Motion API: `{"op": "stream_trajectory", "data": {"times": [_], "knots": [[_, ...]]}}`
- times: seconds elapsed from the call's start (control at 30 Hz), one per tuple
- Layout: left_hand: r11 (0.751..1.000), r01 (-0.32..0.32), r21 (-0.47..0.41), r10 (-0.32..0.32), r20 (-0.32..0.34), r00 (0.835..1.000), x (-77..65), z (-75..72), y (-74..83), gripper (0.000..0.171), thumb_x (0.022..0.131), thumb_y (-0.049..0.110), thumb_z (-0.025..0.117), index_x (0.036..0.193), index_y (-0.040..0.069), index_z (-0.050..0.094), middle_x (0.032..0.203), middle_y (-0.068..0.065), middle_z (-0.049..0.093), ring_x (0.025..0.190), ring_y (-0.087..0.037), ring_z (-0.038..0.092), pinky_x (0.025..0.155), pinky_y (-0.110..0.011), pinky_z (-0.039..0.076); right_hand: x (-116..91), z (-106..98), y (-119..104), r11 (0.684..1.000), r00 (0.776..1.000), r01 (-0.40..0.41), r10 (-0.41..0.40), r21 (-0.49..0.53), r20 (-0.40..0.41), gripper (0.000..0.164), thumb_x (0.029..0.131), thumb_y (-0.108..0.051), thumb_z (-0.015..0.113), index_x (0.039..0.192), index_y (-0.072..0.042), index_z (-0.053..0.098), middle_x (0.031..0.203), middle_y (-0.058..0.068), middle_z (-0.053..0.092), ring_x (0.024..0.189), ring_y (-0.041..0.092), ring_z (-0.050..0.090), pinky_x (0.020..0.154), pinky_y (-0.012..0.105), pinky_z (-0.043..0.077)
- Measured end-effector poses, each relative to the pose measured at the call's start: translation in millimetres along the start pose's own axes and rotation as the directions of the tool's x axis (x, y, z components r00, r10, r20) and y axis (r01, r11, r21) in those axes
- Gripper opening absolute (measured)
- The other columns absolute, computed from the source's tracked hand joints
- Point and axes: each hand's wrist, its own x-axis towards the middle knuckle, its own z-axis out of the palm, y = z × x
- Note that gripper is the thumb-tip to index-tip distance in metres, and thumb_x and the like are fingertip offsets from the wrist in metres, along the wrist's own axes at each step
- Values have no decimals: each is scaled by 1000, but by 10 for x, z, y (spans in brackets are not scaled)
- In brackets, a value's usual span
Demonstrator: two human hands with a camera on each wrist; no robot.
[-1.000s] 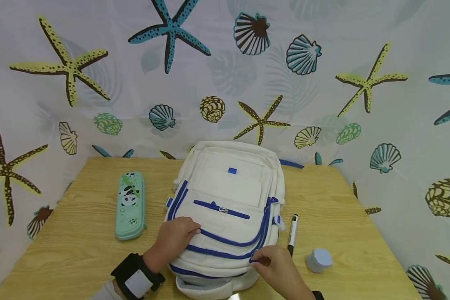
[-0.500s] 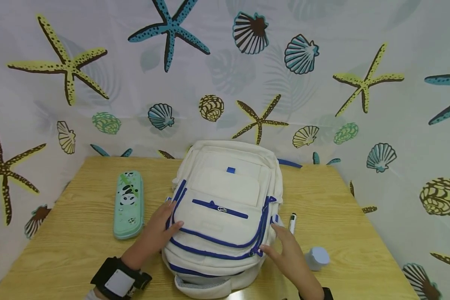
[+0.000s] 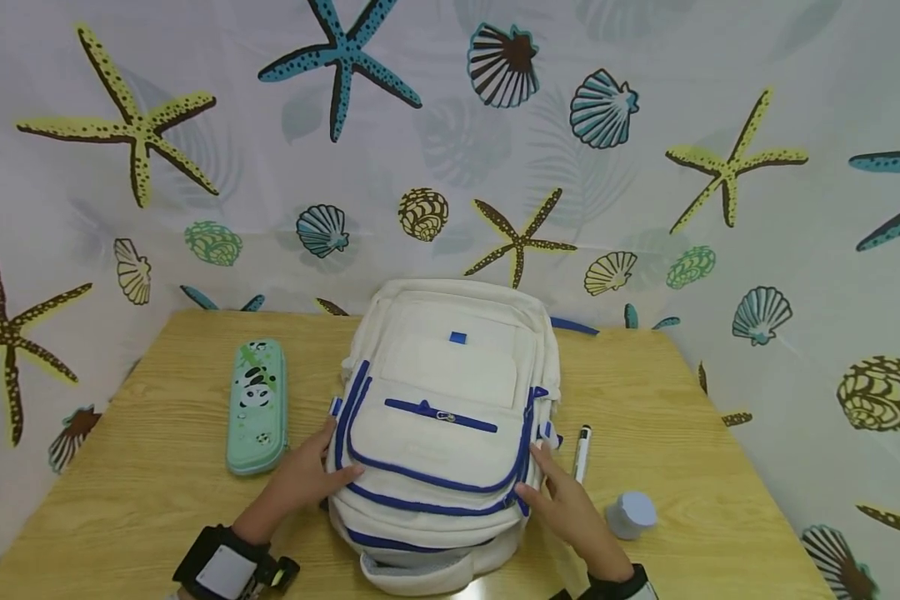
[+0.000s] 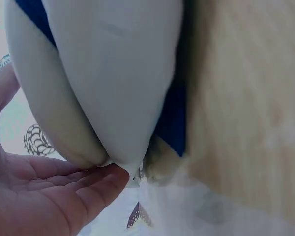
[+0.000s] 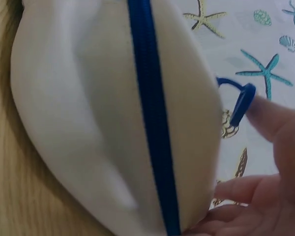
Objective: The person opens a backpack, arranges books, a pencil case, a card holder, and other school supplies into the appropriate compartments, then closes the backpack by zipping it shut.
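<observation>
A white backpack (image 3: 450, 375) with blue zips lies front up on the table. At its lower left side is my left hand (image 3: 303, 475), thumb toward the front panel and nearly straight fingers against the side. In the left wrist view those fingers (image 4: 96, 189) touch the white fabric. My right hand (image 3: 570, 504) rests at the opposite side, its fingers spread along the edge. Beside the right thumb in the right wrist view is a blue zip pull (image 5: 243, 104); whether the thumb touches it is hard to tell. Neither hand grips the bag.
A green panda pencil case (image 3: 257, 408) lies on the wooden table (image 3: 172, 400) left of the backpack. Right of the bag are a white marker (image 3: 582, 454) and a small pale blue round-topped object (image 3: 632, 514). A patterned cloth (image 3: 390, 167) hangs behind.
My right hand has let go of the zip pull at the lower right corner and moved to the bag's side. My left hand has slid from the front panel to the left side.
</observation>
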Motion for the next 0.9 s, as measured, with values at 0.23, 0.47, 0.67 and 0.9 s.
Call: {"op": "stream_trajectory", "data": {"times": [0.23,0.47,0.67,0.9], "knots": [[1000,-7,-4,7,13,1000,-141,112,97,106,68,50,70,140,-5,15,143,-26,21,130,-41,23,102,-53,24,163,-126,176,997,997,81,-81,-6,8,60,87,-20,57,135,3,32,143,24,16,131,33,21,101,43,28],[998,-45,43,45,8,999,-92,117,64,105,66,53,70,141,2,18,144,-22,23,131,-39,23,103,-53,23,161,-200,155,977,987,155,-161,-143,-25,52,89,-23,53,134,-1,38,141,24,25,128,38,27,100,50,29],[959,-210,190,211,14,977,-122,59,199,85,73,40,70,138,4,30,140,-20,32,127,-38,31,101,-52,28,-83,-122,32,921,959,174,-239,-348,-153,51,69,-31,74,112,-8,61,112,14,55,101,29,54,85,44,44],[724,-585,365,613,49,789,-96,97,297,39,78,32,67,112,13,61,117,-7,58,107,-26,53,87,-44,44,-211,-106,53,909,936,257,-319,-329,-150,24,70,-10,74,93,-11,66,78,-8,49,67,2,45,56,20,45]]}}
